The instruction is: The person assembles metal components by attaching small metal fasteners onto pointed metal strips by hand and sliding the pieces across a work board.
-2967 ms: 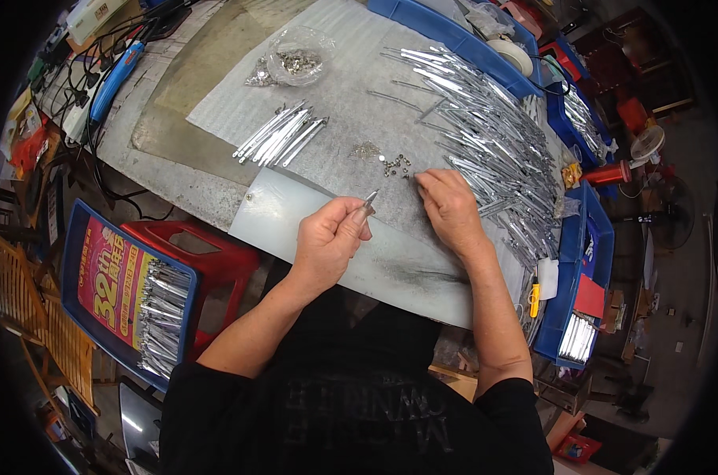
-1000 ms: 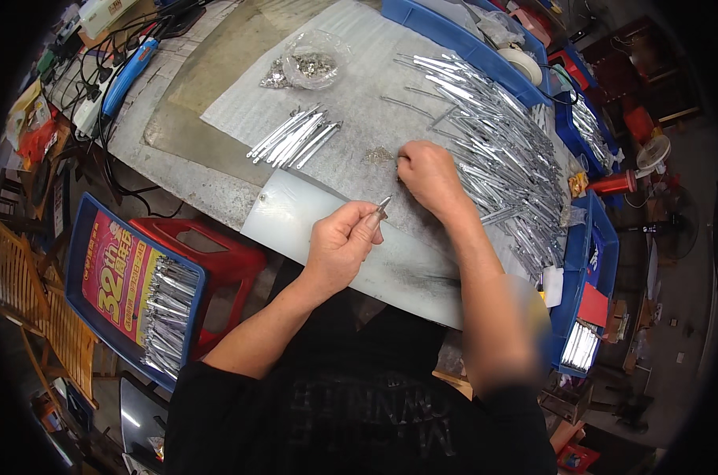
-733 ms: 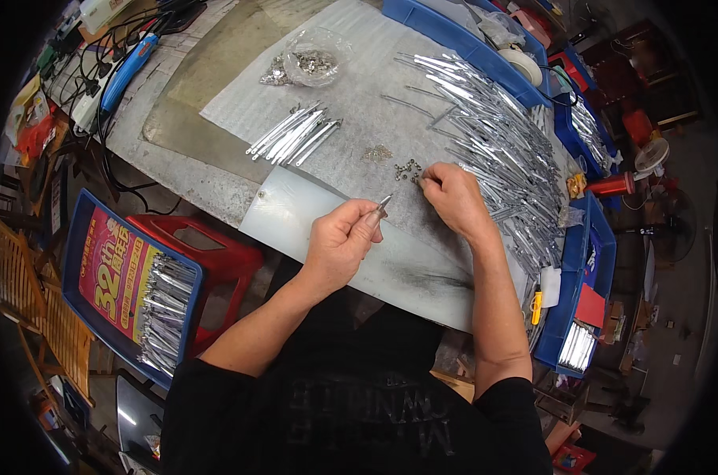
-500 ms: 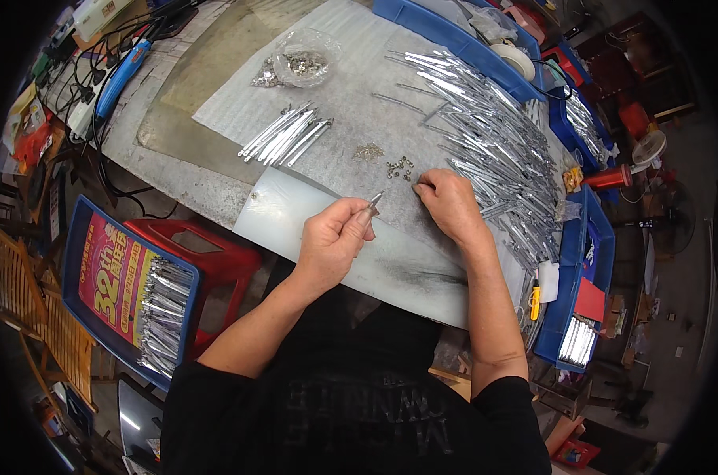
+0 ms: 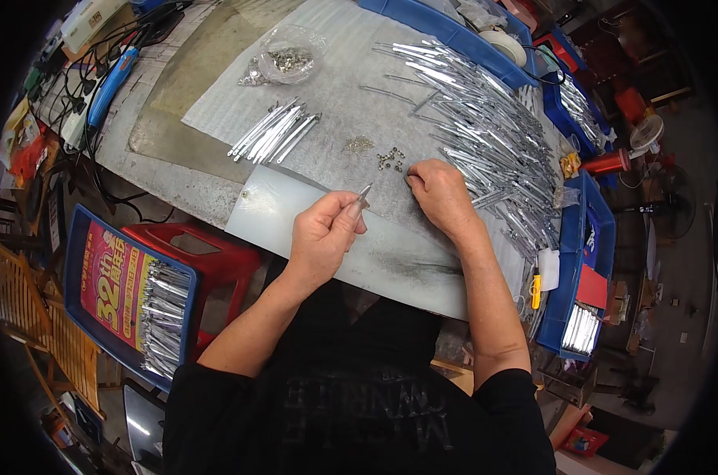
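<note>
The person wears a black top point(image 5: 256, 419) in a soft, matte-looking cloth, with short sleeves: the left sleeve point(image 5: 194, 404) and the right sleeve point(image 5: 513, 400) both reach about to the elbow, wide and loose around the arm. Across the chest runs a print point(image 5: 367, 408) of large block letters in several rows, dark and faintly glossy, so that they barely stand out from the cloth. Below the sleeves, the left forearm point(image 5: 252, 323) and the right forearm point(image 5: 492, 293) are bare, as are the left hand point(image 5: 319, 241) and the right hand point(image 5: 444, 198), with fine creases marking the right arm near the elbow
</note>
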{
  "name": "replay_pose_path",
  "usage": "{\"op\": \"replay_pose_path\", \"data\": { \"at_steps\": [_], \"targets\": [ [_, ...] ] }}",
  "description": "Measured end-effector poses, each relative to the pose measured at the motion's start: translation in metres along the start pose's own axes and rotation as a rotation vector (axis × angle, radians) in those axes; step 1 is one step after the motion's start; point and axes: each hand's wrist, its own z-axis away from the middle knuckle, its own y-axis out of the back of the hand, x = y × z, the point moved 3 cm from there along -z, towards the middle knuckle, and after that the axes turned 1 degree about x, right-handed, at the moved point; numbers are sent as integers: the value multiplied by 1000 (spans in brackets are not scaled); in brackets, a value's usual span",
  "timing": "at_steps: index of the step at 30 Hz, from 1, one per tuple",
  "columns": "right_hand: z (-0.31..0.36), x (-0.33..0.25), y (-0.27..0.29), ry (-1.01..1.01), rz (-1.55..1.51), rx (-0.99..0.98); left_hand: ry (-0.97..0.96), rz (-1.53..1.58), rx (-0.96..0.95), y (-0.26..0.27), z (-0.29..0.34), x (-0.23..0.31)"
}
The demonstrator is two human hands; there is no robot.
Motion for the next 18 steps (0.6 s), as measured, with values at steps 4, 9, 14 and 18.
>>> {"op": "replay_pose_path", "data": {
  "at_steps": [4,9,14,18],
  "targets": [
    [-2,-1,-5,30,101,22,-13,-6,12,0,0,1],
    [2,0,-11,-5,178,107,-42,17,3,-3,0,3],
    [6,-5,-5,-69,9,134,-60,-10,23,-3,1,0],
    [22,-26,13,-193,-313,206,-82,-122,86,-9,6,5]
  ]
}}
